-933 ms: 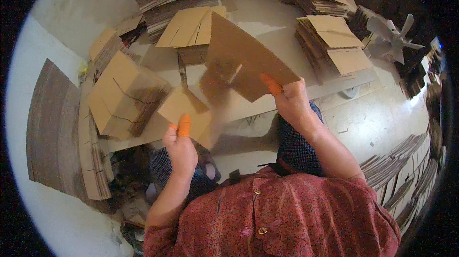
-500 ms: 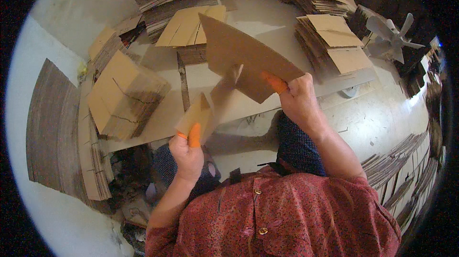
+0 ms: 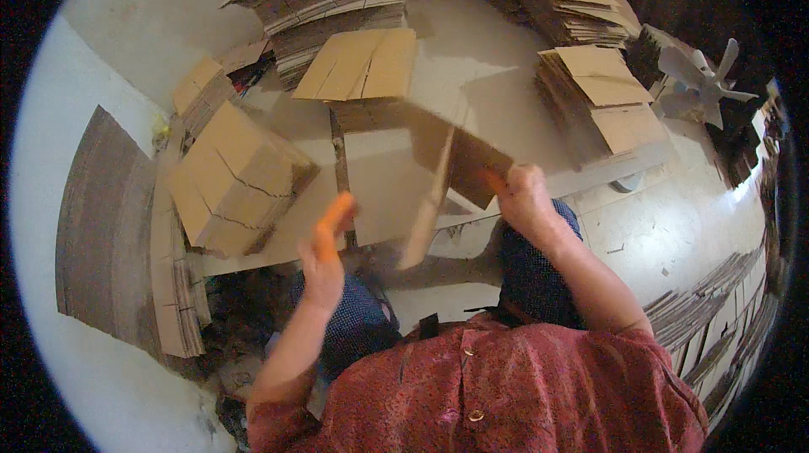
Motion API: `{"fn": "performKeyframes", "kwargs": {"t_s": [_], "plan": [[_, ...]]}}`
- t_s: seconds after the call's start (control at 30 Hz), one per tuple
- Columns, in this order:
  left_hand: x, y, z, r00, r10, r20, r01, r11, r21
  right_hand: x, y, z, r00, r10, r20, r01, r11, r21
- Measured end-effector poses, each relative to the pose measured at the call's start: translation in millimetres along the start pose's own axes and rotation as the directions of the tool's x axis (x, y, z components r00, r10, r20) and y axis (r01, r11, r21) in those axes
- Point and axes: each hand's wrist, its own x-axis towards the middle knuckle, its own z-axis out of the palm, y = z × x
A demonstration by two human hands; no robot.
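Note:
My right hand [image 3: 528, 200] is closed on the near right edge of a brown cardboard piece [image 3: 472, 168], thumb against its face. The piece is tilted and smeared by motion above the front of the pale work surface [image 3: 506, 86]. A narrow pale panel [image 3: 425, 221], seen nearly edge-on, crosses in front of it; whether the two are joined I cannot tell. To the left, my left hand [image 3: 324, 246] is held up with its fingers stretched out and nothing in it. Orange covers are on fingers of both hands.
Folded cardboard stacks stand on the surface: a pile [image 3: 227, 171] at left, a low stack [image 3: 362, 69] ahead, another stack [image 3: 602, 86] at right. Tall sheets [image 3: 101, 225] lean on the left wall. A fan [image 3: 704, 82] is far right; more cardboard [image 3: 712, 301] lies lower right.
My left hand has let go of the small cardboard panel it was pinching. The cardboard in my right hand has dropped lower and swung nearer to me. The whole view has shifted slightly.

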Motion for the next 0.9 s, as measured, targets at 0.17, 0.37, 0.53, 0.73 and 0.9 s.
{"fn": "performKeyframes", "kwargs": {"t_s": [0.17,0.37,0.53,0.73,0.9], "plan": [[107,-50,-7,0.941,0.331,0.075,-0.283,0.642,0.713,13,34,-2,0.981,0.163,0.104,-0.152,0.982,-0.11],[209,-77,-4,0.915,0.363,0.178,-0.302,0.32,0.898,34,34,-1,0.99,0.14,0.015,-0.14,0.99,0.007],[233,-86,-21,0.921,0.207,0.329,-0.388,0.427,0.817,34,27,-13,0.982,0.141,-0.126,-0.124,0.983,0.133],[237,-52,-26,0.972,-0.21,0.106,0.151,0.902,0.403,24,1,-32,0.931,0.033,-0.365,0.048,0.976,0.21],[232,-48,-30,0.999,-0.03,-0.044,0.041,0.958,0.285,33,-34,-55,0.875,-0.076,-0.478,0.187,0.964,0.188]]}}
